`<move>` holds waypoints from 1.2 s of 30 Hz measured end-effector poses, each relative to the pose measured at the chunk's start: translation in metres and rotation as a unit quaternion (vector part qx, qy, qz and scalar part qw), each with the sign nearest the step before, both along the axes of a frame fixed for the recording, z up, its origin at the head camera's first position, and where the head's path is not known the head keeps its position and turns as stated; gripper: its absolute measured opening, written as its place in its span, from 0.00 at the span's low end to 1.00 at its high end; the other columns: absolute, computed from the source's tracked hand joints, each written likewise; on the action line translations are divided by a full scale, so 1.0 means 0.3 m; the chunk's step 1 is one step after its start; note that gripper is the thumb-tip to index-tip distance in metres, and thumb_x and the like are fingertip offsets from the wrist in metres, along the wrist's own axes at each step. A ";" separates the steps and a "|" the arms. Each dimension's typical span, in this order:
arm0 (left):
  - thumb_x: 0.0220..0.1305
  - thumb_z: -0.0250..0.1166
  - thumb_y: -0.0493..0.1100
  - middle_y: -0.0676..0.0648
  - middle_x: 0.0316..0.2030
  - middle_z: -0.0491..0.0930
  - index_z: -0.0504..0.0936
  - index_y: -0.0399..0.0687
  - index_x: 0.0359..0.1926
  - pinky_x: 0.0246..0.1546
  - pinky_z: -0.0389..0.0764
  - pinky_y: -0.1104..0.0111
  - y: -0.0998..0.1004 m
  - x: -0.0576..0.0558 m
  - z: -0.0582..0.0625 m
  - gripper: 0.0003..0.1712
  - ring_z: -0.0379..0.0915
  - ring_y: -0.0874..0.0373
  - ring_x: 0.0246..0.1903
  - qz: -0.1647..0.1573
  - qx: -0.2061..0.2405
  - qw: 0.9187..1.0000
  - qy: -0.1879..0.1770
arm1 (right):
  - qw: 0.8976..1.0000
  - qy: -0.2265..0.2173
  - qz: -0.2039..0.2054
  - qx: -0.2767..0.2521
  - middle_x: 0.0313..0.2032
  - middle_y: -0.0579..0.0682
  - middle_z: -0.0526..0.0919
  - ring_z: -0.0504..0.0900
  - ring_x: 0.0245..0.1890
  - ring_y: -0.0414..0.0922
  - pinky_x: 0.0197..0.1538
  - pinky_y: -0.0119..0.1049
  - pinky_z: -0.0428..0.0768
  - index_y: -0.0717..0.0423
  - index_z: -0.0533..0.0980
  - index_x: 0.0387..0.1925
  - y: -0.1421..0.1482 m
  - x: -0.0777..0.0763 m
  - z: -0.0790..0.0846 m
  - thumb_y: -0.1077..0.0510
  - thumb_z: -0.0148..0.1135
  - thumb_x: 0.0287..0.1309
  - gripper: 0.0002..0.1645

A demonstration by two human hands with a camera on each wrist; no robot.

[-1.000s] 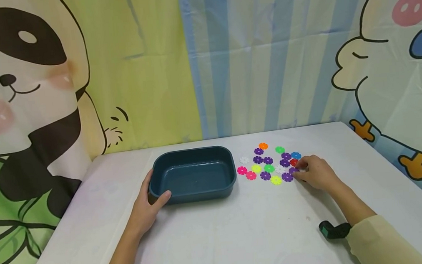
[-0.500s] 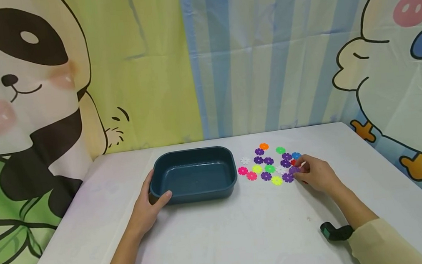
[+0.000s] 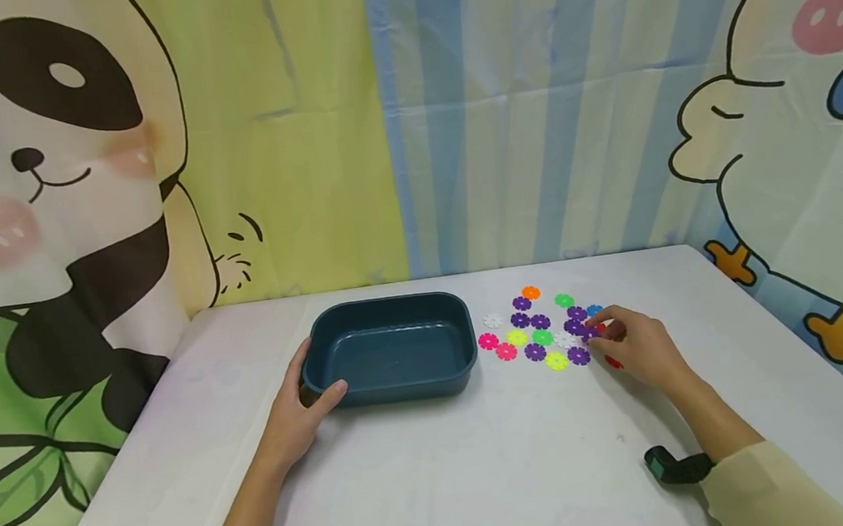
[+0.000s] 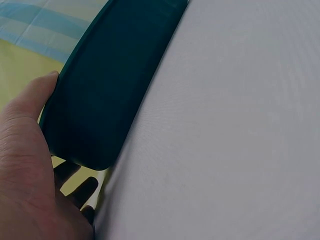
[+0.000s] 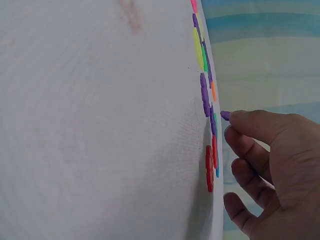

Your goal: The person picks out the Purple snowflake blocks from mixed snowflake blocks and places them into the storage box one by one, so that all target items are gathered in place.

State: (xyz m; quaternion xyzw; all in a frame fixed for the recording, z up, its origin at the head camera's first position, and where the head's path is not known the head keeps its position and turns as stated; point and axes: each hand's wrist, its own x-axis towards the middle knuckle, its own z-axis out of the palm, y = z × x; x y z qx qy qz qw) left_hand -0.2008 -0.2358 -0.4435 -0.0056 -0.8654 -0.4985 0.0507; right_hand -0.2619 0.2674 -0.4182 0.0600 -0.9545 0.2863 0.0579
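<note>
A dark teal rectangular plastic basin (image 3: 403, 391) stands near the table's middle. My left hand (image 3: 289, 421) grips its left end, with the thumb at the front rim; in the left wrist view the fingers reach round the basin's end. Flat flower-shaped snowflake discs in several colours lie scattered to the right of the basin. Over their right edge, my right hand (image 3: 643, 348) pinches a purple snowflake disc (image 5: 225, 115) between thumb and forefinger, clear of the table in the right wrist view. A red snowflake disc (image 5: 209, 169) lies beneath that hand, partly hidden in the head view.
The discs lie on a white-covered table (image 3: 469, 468). Among them are an orange disc (image 3: 531, 293), a yellow disc (image 3: 556, 361) and a white disc (image 3: 492, 321). A cartoon-printed curtain (image 3: 305, 139) hangs behind the table. Each wrist wears a small black camera.
My right hand has picked up the purple disc and raised it slightly, exposing more of the red disc below. My left hand keeps its grip on the basin. The head view has shifted a little.
</note>
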 end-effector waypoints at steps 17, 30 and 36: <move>0.70 0.66 0.60 0.40 0.82 0.48 0.42 0.68 0.84 0.75 0.58 0.39 -0.002 0.005 -0.003 0.53 0.49 0.36 0.79 -0.002 0.009 1.000 -0.001 | 0.990 -0.011 -0.021 -0.140 0.44 0.59 0.84 0.79 0.39 0.49 0.33 0.28 0.81 0.58 0.75 0.61 -0.036 0.008 0.022 0.51 0.67 0.70 0.25; 0.68 0.67 0.61 0.41 0.82 0.49 0.44 0.68 0.84 0.75 0.58 0.39 0.001 0.008 0.002 0.54 0.53 0.35 0.78 0.003 0.012 1.000 -0.006 | 0.972 -0.061 -0.023 -0.227 0.44 0.62 0.82 0.75 0.29 0.45 0.28 0.34 0.77 0.55 0.72 0.64 -0.094 -0.001 0.024 0.43 0.66 0.69 0.31; 0.68 0.67 0.61 0.43 0.83 0.47 0.43 0.69 0.83 0.76 0.59 0.41 -0.001 0.009 0.002 0.54 0.52 0.36 0.79 0.004 0.008 1.000 -0.012 | 0.964 -0.056 -0.024 -0.257 0.42 0.60 0.83 0.74 0.30 0.43 0.30 0.34 0.76 0.56 0.71 0.65 -0.127 -0.005 0.029 0.44 0.66 0.69 0.31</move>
